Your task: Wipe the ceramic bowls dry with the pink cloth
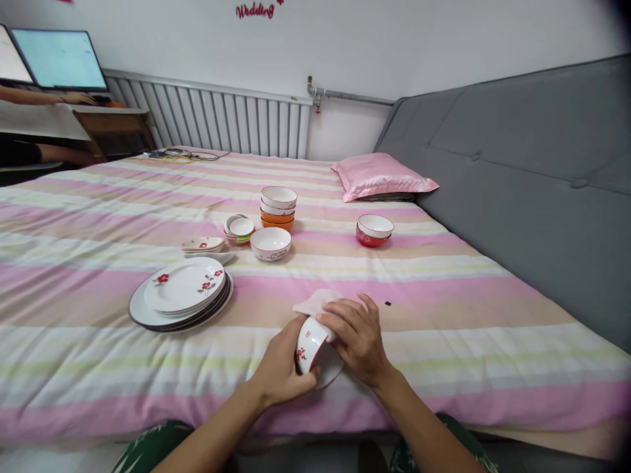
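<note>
My left hand [280, 368] grips a white bowl [309, 347] with red rim and red flower print, tipped on its side just above the striped bed [98, 368]. My right hand [357, 338] presses a pale pink cloth [315, 302] against the bowl's top edge, fingers closed over it. A stack of white flowered plates [182, 292] lies to the left. Farther back stand a white bowl [270, 243], a stack of orange and white bowls [278, 207], small dishes [239, 228] and a red and white bowl pair [374, 230].
A pink pillow [379, 174] rests by the grey padded headboard [532, 184] on the right. A radiator [211, 118] runs along the far wall. At far left another person's arm [44, 97] reaches a desk with monitors [59, 59]. Cables [182, 155] lie on the bed's far edge.
</note>
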A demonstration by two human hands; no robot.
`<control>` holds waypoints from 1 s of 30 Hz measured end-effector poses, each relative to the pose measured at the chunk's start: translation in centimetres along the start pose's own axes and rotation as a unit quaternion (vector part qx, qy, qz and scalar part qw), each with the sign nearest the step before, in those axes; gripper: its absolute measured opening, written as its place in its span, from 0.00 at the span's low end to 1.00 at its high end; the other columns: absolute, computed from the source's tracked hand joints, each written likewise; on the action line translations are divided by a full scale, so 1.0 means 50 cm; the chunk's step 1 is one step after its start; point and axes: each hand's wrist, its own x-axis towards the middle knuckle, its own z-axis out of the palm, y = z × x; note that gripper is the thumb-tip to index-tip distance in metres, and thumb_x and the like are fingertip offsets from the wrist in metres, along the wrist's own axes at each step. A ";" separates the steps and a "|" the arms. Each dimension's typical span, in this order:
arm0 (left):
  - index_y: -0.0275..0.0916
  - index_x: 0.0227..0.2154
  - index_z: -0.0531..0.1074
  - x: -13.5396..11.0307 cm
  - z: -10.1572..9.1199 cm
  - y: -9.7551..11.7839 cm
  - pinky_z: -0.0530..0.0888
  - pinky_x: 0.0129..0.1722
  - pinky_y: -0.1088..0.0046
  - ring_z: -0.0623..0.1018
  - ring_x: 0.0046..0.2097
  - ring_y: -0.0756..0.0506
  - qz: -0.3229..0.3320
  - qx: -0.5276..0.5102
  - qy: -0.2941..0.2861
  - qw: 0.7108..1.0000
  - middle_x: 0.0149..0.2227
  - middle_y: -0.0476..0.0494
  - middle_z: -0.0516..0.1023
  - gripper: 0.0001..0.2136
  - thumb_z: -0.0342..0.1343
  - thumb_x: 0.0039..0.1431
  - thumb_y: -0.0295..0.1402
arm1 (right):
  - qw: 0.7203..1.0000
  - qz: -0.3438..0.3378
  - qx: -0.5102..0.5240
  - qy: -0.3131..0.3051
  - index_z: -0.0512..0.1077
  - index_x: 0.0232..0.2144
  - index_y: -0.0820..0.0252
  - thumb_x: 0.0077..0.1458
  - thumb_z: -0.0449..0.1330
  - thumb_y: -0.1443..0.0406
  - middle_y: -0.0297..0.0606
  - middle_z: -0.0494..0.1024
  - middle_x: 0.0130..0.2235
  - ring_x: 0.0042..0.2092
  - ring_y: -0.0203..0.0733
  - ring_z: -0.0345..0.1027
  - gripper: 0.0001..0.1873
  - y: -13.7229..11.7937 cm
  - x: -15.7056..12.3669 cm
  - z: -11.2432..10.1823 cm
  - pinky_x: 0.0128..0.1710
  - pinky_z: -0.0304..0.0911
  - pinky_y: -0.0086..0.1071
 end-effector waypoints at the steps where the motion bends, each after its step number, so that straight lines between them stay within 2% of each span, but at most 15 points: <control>1: 0.38 0.52 0.58 0.000 0.001 0.002 0.70 0.44 0.62 0.73 0.44 0.38 0.008 0.006 -0.001 1.000 0.45 0.40 0.71 0.31 0.55 0.39 0.29 | 1.000 -0.021 0.017 -0.001 0.70 0.46 0.49 0.58 0.53 0.69 0.36 0.77 0.49 0.53 0.44 0.68 0.15 -0.003 0.002 0.000 0.59 0.53 0.47; 4: 0.39 0.51 0.59 -0.001 0.004 0.008 0.70 0.44 0.63 0.73 0.44 0.38 0.039 0.020 -0.003 0.999 0.45 0.40 0.71 0.31 0.55 0.38 0.29 | 0.995 -0.068 0.071 -0.002 0.70 0.47 0.52 0.58 0.52 0.70 0.39 0.76 0.52 0.56 0.42 0.66 0.16 -0.008 0.007 -0.002 0.53 0.64 0.40; 6: 0.39 0.50 0.59 -0.002 0.005 0.011 0.70 0.44 0.63 0.73 0.44 0.38 0.049 0.033 -0.001 0.998 0.44 0.40 0.71 0.30 0.55 0.38 0.28 | 0.993 -0.062 0.098 0.001 0.69 0.49 0.54 0.57 0.52 0.71 0.40 0.76 0.51 0.54 0.42 0.68 0.18 -0.009 0.009 -0.004 0.51 0.66 0.39; 9: 0.39 0.51 0.59 -0.002 0.007 0.012 0.70 0.42 0.62 0.73 0.43 0.37 0.052 0.053 -0.005 0.997 0.43 0.40 0.71 0.31 0.55 0.37 0.28 | 0.991 -0.011 0.129 0.018 0.70 0.50 0.54 0.56 0.53 0.71 0.38 0.79 0.47 0.50 0.42 0.72 0.20 -0.004 0.010 -0.008 0.50 0.68 0.39; 13: 0.39 0.50 0.58 -0.003 0.008 0.011 0.71 0.40 0.62 0.73 0.42 0.37 0.049 0.066 -0.014 0.997 0.42 0.40 0.71 0.32 0.54 0.36 0.29 | 0.982 0.061 0.180 0.016 0.75 0.44 0.53 0.55 0.56 0.69 0.37 0.80 0.44 0.47 0.43 0.75 0.16 0.006 0.013 -0.012 0.48 0.71 0.39; 22: 0.39 0.55 0.56 -0.004 0.007 0.007 0.72 0.43 0.61 0.73 0.44 0.37 0.059 0.058 -0.014 0.996 0.45 0.38 0.71 0.36 0.55 0.37 0.29 | 0.952 0.130 0.274 -0.034 0.76 0.42 0.52 0.51 0.58 0.70 0.36 0.80 0.44 0.47 0.43 0.74 0.16 0.029 0.010 -0.007 0.48 0.69 0.37; 30: 0.39 0.59 0.55 0.000 0.008 0.000 0.69 0.51 0.59 0.71 0.52 0.35 0.044 0.029 -0.002 0.999 0.54 0.36 0.69 0.39 0.55 0.38 0.28 | 0.920 0.212 0.324 -0.057 0.77 0.40 0.54 0.48 0.57 0.68 0.37 0.81 0.42 0.44 0.45 0.74 0.15 0.041 0.011 0.001 0.45 0.69 0.37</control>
